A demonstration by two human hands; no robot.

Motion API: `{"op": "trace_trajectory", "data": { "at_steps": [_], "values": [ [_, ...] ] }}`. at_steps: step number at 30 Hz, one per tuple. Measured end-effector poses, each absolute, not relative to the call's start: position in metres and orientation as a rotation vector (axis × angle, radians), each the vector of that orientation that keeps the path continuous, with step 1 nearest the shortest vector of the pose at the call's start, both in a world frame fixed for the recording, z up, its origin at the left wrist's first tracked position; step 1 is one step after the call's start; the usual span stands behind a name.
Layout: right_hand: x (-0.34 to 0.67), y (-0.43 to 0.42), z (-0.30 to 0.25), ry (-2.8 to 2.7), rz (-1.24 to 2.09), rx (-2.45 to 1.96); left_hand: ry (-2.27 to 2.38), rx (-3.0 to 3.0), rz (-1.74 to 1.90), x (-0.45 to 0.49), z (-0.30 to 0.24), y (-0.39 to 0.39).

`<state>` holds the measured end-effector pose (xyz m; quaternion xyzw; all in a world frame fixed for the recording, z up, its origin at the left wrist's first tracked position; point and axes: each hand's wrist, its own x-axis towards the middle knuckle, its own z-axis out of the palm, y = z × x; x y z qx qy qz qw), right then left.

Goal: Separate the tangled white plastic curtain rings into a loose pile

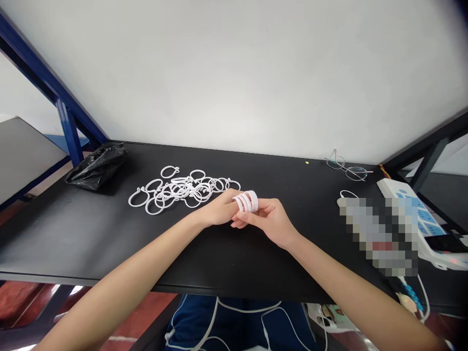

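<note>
Both my hands meet over the middle of the black table (109, 234). My left hand (219, 210) has several white plastic rings (246, 201) stacked on its fingers, which are pressed together. My right hand (268, 220) is closed around those rings, pinching them from the right. A loose pile of white rings (183, 189) lies just behind and to the left of my left hand, some linked or overlapping.
A crumpled black plastic bag (97, 166) lies at the table's far left. A pair of glasses (347, 168) sits at the back right by the white wall. A white power strip (420, 214) and cables lie on the right. Blue frame posts (69, 131) stand at left.
</note>
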<state>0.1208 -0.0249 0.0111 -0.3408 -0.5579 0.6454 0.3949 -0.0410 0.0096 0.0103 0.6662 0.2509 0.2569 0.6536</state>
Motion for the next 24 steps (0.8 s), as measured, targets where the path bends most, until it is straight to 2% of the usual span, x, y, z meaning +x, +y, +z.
{"op": "trace_trajectory", "data": {
  "at_steps": [7, 11, 14, 18, 24],
  "values": [
    [0.122, -0.026, 0.012, -1.407, 1.673, -0.876, 0.815, 2.032, 0.560, -0.048, 0.012, 0.017],
    [0.115, -0.030, 0.010, -1.294, 1.729, -0.934, 0.768, 2.473, 0.596, -0.052, 0.010, 0.021],
    [0.111, -0.032, 0.009, -1.230, 1.731, -0.955, 0.808, 2.569, 0.595, -0.054, 0.007, 0.024],
    [0.112, -0.031, 0.010, -1.281, 1.683, -0.906, 0.850, 2.458, 0.687, -0.053, 0.005, 0.024],
    [0.120, -0.026, 0.012, -1.309, 1.559, -0.775, 0.827, 1.863, 0.852, -0.041, 0.011, 0.012]
  ]
}}
